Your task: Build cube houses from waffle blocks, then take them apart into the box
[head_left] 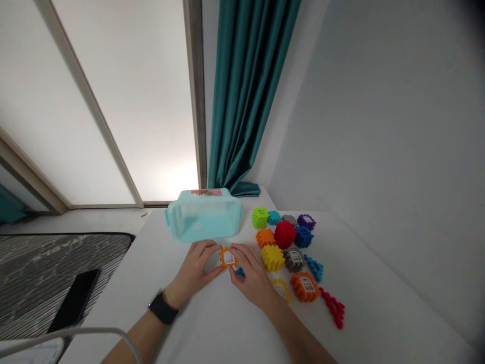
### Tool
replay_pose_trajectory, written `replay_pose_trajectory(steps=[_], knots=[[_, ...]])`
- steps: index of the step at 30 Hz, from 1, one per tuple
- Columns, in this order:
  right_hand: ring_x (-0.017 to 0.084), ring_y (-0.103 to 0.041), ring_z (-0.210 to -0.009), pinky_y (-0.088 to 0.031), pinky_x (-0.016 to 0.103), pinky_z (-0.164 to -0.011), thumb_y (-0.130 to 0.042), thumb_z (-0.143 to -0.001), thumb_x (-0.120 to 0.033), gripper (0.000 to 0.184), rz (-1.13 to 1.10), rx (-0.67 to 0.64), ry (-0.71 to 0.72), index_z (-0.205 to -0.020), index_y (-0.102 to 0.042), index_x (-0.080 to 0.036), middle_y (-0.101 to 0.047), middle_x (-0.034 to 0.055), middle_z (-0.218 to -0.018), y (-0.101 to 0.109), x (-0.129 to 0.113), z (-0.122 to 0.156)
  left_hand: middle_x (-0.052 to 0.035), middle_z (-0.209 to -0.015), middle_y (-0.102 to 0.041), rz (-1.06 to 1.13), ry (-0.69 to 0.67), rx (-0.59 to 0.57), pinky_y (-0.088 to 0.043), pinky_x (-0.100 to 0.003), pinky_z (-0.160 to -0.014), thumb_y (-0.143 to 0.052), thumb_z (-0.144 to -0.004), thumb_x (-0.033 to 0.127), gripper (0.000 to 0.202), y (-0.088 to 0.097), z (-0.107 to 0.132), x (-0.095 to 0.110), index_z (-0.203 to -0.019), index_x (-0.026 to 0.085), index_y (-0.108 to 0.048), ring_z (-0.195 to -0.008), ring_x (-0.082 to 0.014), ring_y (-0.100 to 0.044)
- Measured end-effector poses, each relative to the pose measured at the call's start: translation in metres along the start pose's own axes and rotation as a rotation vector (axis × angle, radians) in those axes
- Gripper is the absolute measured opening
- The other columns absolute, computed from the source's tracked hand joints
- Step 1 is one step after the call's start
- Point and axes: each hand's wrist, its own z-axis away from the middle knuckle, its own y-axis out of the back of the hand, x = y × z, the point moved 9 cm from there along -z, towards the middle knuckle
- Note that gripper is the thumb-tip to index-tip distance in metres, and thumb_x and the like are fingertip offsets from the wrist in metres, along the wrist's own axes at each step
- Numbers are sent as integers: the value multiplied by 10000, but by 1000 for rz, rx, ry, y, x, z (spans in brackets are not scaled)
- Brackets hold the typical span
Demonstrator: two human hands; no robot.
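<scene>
Between my two hands is a small orange notched block (228, 257) with a white window pattern on its face. My left hand (197, 267) pinches its left side with thumb and fingers. From the other side, my right hand (253, 277) grips the block's right edge. A blue piece (240, 272) shows partly beneath my right hand; whether the hand touches it I cannot tell. Just right of that hand lie a yellow block (273, 258) and a yellow window piece (280, 289), the latter partly covered by my right wrist.
A light teal plastic bin (204, 218) stands behind my hands on the white table (212, 323). To the right are several notched blocks, among them a red one (285, 234), an orange window block (305, 286) and a red strip (333, 307). A grey cable (94, 330) crosses the lower left.
</scene>
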Motion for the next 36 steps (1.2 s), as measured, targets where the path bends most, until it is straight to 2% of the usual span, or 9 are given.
replay_pose_trajectory(steps=[6,11,21,28,31,36], knots=[[267,-560,-1255,-516,487,-1053,-561,-876,-110,604,-5,18,-5,-1443,-439,-279,-599,113,-1331,-1,2,2,-102,-1138,-618,36,7,11,-517,-419,-918,-667,-890,312,310,-2,3,-1,-1186,246,-602,-1072,-252,-597],[265,-547,-1280,-508,491,-1068,-552,-889,-129,595,-25,8,-48,-1450,-429,-285,-576,114,-1365,-2,8,4,-106,-1165,-595,77,41,27,-517,-425,-924,-658,-898,314,306,1,3,-6,-1195,261,-608,-1084,-251,-587],[251,-579,-1246,-514,463,-1061,-555,-893,-137,558,-61,38,-78,-1424,-471,-285,-623,96,-1323,6,11,1,-93,-1142,-600,156,78,17,-517,-417,-920,-664,-899,331,317,2,2,-13,-1204,264,-612,-1066,-244,-588],[246,-620,-1167,-538,452,-1010,-564,-862,-147,529,-161,54,-243,-1375,-500,-256,-648,99,-1261,2,28,5,-89,-1129,-607,173,122,12,-509,-418,-918,-671,-893,346,312,2,2,-17,-1186,256,-613,-1048,-243,-593],[239,-644,-1105,-556,455,-973,-556,-865,-159,463,-197,68,-252,-1318,-546,-254,-678,83,-1195,3,32,6,-92,-1134,-610,168,124,7,-507,-414,-915,-681,-882,343,316,1,3,-18,-1176,248,-616,-1044,-243,-595],[235,-673,-990,-591,450,-884,-539,-899,-206,230,-224,106,-260,-1092,-659,-243,-711,63,-1038,4,36,5,-86,-1137,-615,147,110,-39,-504,-403,-915,-683,-877,309,315,-2,3,-18,-1183,256,-626,-1048,-243,-598]])
